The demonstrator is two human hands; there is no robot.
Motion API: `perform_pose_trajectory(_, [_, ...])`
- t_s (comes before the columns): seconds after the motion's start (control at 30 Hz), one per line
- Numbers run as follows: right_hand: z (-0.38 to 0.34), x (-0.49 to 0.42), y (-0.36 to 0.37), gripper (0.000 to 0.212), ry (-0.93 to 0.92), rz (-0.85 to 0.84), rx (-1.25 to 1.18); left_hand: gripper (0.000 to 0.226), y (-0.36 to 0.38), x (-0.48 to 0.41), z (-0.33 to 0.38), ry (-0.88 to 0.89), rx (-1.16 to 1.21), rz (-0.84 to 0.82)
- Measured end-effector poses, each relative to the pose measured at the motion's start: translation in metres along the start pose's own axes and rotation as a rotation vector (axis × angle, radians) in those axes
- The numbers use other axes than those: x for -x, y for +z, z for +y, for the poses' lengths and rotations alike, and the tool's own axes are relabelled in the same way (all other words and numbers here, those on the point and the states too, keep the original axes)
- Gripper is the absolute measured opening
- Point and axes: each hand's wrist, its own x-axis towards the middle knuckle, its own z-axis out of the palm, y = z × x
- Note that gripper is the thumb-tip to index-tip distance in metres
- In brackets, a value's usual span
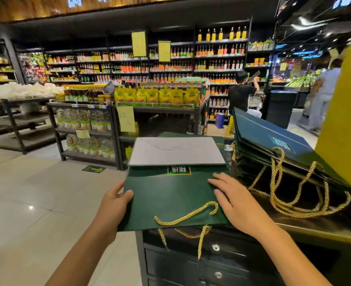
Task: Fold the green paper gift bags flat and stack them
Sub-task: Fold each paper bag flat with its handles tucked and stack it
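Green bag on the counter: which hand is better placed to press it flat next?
Probably the right hand: it lies flat on the green bag, over the counter. The left hand only grips the bag's edge, which overhangs the counter.

A dark green gift bag (170, 199) lies folded flat on the black cabinet's (191, 265) left end, with its white base panel (176, 151) at the far end and a gold rope handle (187, 215) at the near edge. More flat green bags (263, 133) lean stacked toward the cabinet's right.

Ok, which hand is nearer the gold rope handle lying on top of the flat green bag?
Right. The right hand rests flat on the green paper gift bag, beside the gold rope handle; the left hand grips the bag's left edge, farther off.
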Motion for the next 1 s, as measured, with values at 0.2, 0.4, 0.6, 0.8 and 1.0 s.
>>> perform_pose_trajectory(0.2, [0.008,0.002,0.004,0.045,-0.008,-0.045,-0.017,0.050,0.002,-0.005,0.002,0.346,-0.680,0.211])
perform_pose_trajectory(0.4, [0.010,0.002,0.005,0.045,0.004,-0.052,-0.052,0.026,0.044,0.024,0.023,0.761,-0.789,-0.158])
perform_pose_trajectory(0.6, [0.008,0.003,0.003,0.043,0.016,-0.052,-0.052,0.034,0.096,0.020,0.020,0.760,-0.970,-0.578])
perform_pose_trajectory(0.8, [0.007,0.002,0.004,0.043,0.023,-0.049,-0.061,0.009,0.106,0.016,0.022,0.715,-0.927,-0.660])
perform_pose_trajectory(1.0, [0.006,0.003,0.003,0.041,0.024,-0.043,-0.075,0.007,0.104,0.013,0.025,0.565,-0.618,-0.606])
